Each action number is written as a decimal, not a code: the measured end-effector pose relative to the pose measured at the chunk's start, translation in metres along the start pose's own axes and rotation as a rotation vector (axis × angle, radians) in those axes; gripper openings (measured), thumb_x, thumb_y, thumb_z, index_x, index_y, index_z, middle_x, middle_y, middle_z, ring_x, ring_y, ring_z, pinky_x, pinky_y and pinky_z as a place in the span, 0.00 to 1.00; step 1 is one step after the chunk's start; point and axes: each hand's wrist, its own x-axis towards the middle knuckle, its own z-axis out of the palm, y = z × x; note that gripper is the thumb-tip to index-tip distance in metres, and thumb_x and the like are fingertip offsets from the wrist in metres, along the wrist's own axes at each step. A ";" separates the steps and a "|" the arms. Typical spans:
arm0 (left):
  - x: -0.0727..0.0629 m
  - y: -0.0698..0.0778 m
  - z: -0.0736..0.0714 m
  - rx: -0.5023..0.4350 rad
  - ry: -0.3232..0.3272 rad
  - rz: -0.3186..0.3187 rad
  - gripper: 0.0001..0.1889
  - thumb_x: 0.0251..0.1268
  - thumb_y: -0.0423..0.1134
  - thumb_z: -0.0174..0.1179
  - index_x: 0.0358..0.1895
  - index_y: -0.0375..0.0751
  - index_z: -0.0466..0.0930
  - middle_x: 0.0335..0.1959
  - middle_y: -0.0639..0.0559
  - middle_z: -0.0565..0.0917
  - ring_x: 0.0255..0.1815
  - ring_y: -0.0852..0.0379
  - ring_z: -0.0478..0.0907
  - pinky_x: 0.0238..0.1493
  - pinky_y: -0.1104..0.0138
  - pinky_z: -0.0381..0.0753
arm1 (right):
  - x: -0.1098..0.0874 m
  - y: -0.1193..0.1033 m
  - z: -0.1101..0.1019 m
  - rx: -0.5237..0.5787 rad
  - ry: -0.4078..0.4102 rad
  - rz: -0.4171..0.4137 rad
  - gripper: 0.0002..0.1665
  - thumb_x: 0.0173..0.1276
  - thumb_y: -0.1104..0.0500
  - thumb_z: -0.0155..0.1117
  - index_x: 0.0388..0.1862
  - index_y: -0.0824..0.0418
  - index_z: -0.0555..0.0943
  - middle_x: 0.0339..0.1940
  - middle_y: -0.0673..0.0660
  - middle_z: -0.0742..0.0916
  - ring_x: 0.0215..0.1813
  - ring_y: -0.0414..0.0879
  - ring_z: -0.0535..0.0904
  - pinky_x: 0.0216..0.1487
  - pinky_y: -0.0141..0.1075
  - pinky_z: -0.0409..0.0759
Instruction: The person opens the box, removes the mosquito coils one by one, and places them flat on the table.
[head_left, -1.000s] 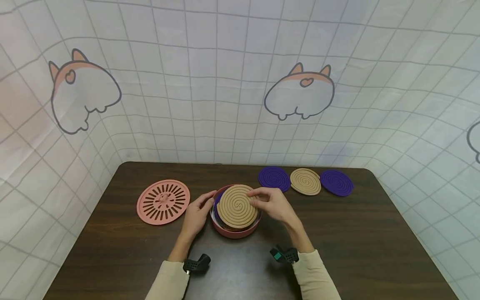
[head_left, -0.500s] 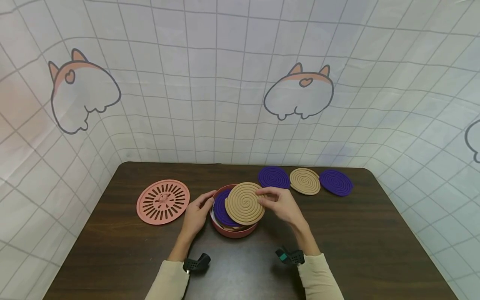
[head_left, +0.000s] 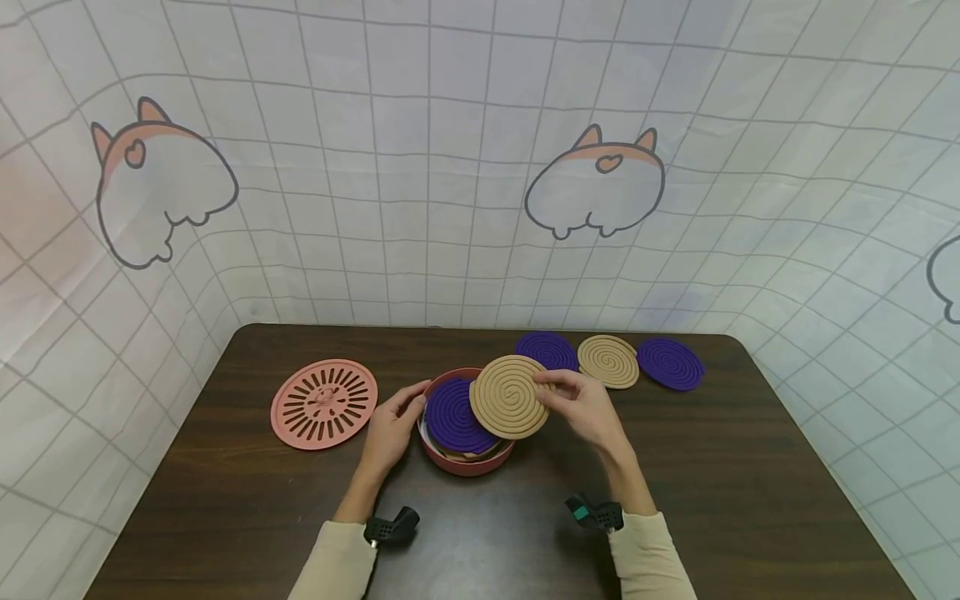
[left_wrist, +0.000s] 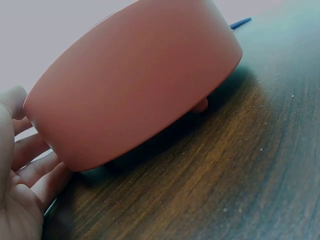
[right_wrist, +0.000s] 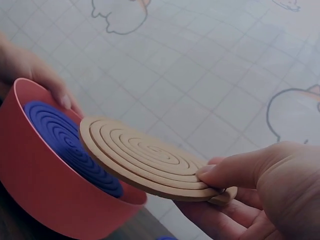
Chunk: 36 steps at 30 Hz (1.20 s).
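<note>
Tan coil (head_left: 506, 398), a flat spiral, is pinched at its right edge by the right grip (head_left: 588, 408) and hangs over the right side of the red bowl (head_left: 467, 470). The left grip (head_left: 390, 429) holds the bowl's left side at the rim. Compared with one second ago, the coil has moved right, uncovering most of the purple coil (head_left: 454, 417) inside the bowl; the left grip has stayed put.

Seen from the head, the held coil covers part of the bowl's right rim and the lower left edge of the nearest purple spiral (head_left: 550, 348) behind. That one, a second tan spiral (head_left: 608, 362) and another purple one lie in a row along the far edge of the desk (head_left: 735, 483). Left of the bowl lies a slotted pink disc (head_left: 326, 400).

The right wrist view shows what the head view does not: thumb on top of the coil, fingers beneath, the disc tilted. Only the left wrist view reveals a small foot (left_wrist: 201, 105) under the bowl.
</note>
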 end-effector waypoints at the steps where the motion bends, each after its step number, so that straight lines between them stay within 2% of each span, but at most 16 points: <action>1: 0.000 0.001 0.000 -0.003 -0.002 -0.003 0.16 0.75 0.49 0.58 0.61 0.58 0.83 0.58 0.54 0.85 0.60 0.56 0.80 0.58 0.67 0.78 | 0.000 0.000 -0.001 0.003 0.005 0.002 0.17 0.67 0.65 0.68 0.54 0.69 0.84 0.53 0.69 0.87 0.37 0.31 0.81 0.37 0.25 0.77; 5: -0.003 0.011 -0.002 -0.002 -0.015 -0.022 0.17 0.76 0.45 0.57 0.63 0.52 0.82 0.59 0.50 0.85 0.61 0.53 0.80 0.55 0.71 0.77 | -0.002 0.003 -0.008 0.036 0.015 0.004 0.19 0.68 0.62 0.69 0.55 0.67 0.84 0.53 0.68 0.86 0.39 0.31 0.82 0.40 0.28 0.81; 9: -0.008 0.026 -0.004 0.017 -0.023 -0.029 0.17 0.76 0.41 0.55 0.64 0.47 0.81 0.59 0.47 0.85 0.60 0.51 0.80 0.54 0.71 0.78 | -0.002 0.009 -0.015 0.059 0.041 0.002 0.20 0.67 0.59 0.71 0.56 0.66 0.84 0.50 0.68 0.87 0.36 0.33 0.82 0.41 0.33 0.83; 11: -0.008 0.026 -0.003 0.013 -0.017 -0.030 0.17 0.76 0.42 0.56 0.63 0.49 0.81 0.59 0.49 0.85 0.60 0.53 0.80 0.56 0.70 0.77 | -0.001 0.011 -0.019 0.068 0.061 0.003 0.20 0.67 0.60 0.71 0.56 0.67 0.84 0.49 0.69 0.87 0.36 0.33 0.83 0.40 0.33 0.84; 16: -0.002 0.004 0.001 -0.003 0.009 -0.007 0.16 0.75 0.49 0.57 0.61 0.57 0.83 0.58 0.54 0.86 0.60 0.57 0.80 0.57 0.70 0.76 | -0.002 0.015 -0.027 0.099 0.095 0.033 0.22 0.67 0.61 0.70 0.57 0.69 0.83 0.51 0.66 0.86 0.39 0.30 0.83 0.42 0.29 0.84; 18: -0.003 0.009 0.000 0.002 0.002 -0.010 0.16 0.75 0.47 0.57 0.62 0.55 0.82 0.59 0.53 0.85 0.61 0.56 0.80 0.57 0.68 0.77 | -0.003 0.017 -0.030 0.113 0.107 0.044 0.22 0.67 0.62 0.70 0.58 0.70 0.82 0.51 0.64 0.86 0.40 0.30 0.83 0.43 0.29 0.84; 21: -0.008 0.025 -0.004 0.000 -0.017 -0.033 0.17 0.75 0.43 0.57 0.63 0.50 0.82 0.60 0.50 0.85 0.62 0.53 0.80 0.59 0.64 0.77 | -0.002 0.020 -0.034 0.128 0.126 0.057 0.22 0.67 0.62 0.70 0.58 0.71 0.82 0.51 0.58 0.87 0.41 0.30 0.83 0.44 0.29 0.84; 23: -0.011 0.036 -0.006 0.007 -0.028 -0.045 0.17 0.75 0.41 0.57 0.63 0.47 0.82 0.60 0.48 0.85 0.62 0.52 0.80 0.60 0.62 0.77 | -0.002 0.022 -0.036 0.130 0.137 0.064 0.22 0.67 0.63 0.70 0.58 0.71 0.82 0.53 0.59 0.86 0.42 0.31 0.84 0.45 0.30 0.85; 29: -0.013 0.039 -0.007 0.003 -0.032 -0.041 0.17 0.76 0.41 0.56 0.63 0.47 0.82 0.60 0.48 0.85 0.63 0.52 0.80 0.60 0.63 0.77 | -0.003 0.027 -0.039 0.118 0.165 0.094 0.22 0.68 0.62 0.69 0.58 0.70 0.82 0.60 0.66 0.83 0.42 0.31 0.85 0.46 0.32 0.86; 36: -0.014 0.040 -0.007 0.007 -0.036 -0.028 0.17 0.76 0.41 0.56 0.64 0.46 0.81 0.60 0.48 0.84 0.62 0.52 0.80 0.57 0.67 0.77 | -0.002 0.033 -0.040 0.100 0.209 0.118 0.22 0.66 0.62 0.70 0.57 0.70 0.83 0.60 0.67 0.82 0.36 0.31 0.83 0.44 0.34 0.86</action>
